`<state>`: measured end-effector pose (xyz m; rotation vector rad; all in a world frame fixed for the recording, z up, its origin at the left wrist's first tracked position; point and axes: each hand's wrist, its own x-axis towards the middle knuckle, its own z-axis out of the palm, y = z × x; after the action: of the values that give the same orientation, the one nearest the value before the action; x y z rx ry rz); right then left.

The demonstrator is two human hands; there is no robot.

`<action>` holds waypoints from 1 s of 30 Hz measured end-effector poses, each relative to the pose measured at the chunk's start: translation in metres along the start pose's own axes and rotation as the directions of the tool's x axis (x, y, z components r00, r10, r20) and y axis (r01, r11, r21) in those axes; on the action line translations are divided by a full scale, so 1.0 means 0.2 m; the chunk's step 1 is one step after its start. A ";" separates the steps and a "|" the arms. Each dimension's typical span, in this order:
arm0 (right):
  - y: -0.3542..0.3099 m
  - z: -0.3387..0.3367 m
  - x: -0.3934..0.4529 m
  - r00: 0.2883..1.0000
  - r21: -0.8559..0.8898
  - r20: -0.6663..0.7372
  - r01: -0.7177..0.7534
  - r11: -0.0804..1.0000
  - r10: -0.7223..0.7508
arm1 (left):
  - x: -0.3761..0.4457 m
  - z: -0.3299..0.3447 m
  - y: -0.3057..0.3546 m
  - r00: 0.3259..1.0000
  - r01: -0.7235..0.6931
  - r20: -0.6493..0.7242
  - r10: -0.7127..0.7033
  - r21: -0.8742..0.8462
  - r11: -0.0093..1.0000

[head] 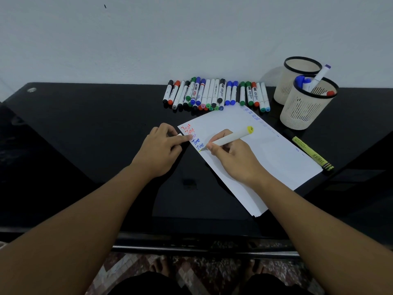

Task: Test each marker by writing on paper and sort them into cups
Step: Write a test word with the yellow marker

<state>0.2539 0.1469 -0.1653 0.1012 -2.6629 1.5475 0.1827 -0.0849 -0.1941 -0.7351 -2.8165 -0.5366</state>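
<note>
My right hand (231, 158) grips a white marker with a yellow end (232, 136), its tip touching the white paper (265, 150) near red and blue test scribbles. My left hand (161, 145) rests at the paper's left corner and pinches a small white cap (179, 135) between its fingers. Several markers (214, 94) lie in a row at the back of the black table. Two beige mesh cups stand at the right: the near cup (306, 109) holds a few markers, and the far cup (297, 79) looks empty from here.
A yellow-green highlighter (311, 153) lies on the black table (95, 124) beside the paper's right edge. A pale wall rises right behind the table. The table's front edge is near my body, with patterned floor below.
</note>
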 end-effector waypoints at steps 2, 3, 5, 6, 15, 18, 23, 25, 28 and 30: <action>-0.01 0.00 -0.01 1.000 -0.010 0.013 0.002 1.000 -0.001 | 0.00 0.00 0.00 1.000 0.004 0.002 -0.004 -0.003 1.000; -0.01 -0.01 -0.01 1.000 -0.014 0.016 0.002 1.000 -0.002 | 0.00 0.00 0.00 1.000 0.004 0.001 -0.004 -0.005 1.000; -0.01 -0.01 -0.02 1.000 -0.005 0.016 0.001 1.000 -0.001 | 0.00 0.00 0.00 1.000 0.001 -0.008 -0.002 -0.011 1.000; -0.01 -0.02 -0.03 1.000 0.001 0.016 -0.001 1.000 0.001 | 0.00 0.00 0.00 1.000 0.002 -0.011 -0.002 -0.013 1.000; -0.01 -0.01 -0.02 1.000 0.032 -0.009 -0.013 0.999 0.013 | 0.00 0.00 -0.01 1.000 -0.008 -0.007 0.008 -0.019 1.000; 0.00 -0.01 -0.02 1.000 0.007 -0.005 -0.006 1.000 0.006 | 0.00 0.00 -0.01 1.000 -0.015 -0.013 0.015 -0.016 1.000; -0.01 -0.01 -0.01 1.000 0.009 -0.026 -0.002 1.000 0.003 | 0.00 0.00 0.00 1.000 -0.014 -0.012 0.014 -0.014 1.000; -0.01 -0.01 -0.01 1.000 0.003 -0.009 -0.005 1.000 0.005 | 0.00 0.00 0.00 1.000 -0.012 -0.007 0.012 -0.013 1.000; -0.01 -0.01 -0.02 1.000 0.006 0.000 -0.005 1.000 0.005 | 0.00 0.00 -0.01 1.000 -0.015 -0.011 0.015 -0.018 1.000; -0.01 -0.02 -0.02 1.000 0.039 -0.026 -0.008 0.999 0.009 | 0.00 0.00 -0.01 1.000 -0.013 -0.007 0.013 -0.009 1.000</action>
<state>0.2574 0.1491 -0.1629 0.0708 -2.6177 1.5930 0.1815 -0.0859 -0.1939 -0.7517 -2.8025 -0.5489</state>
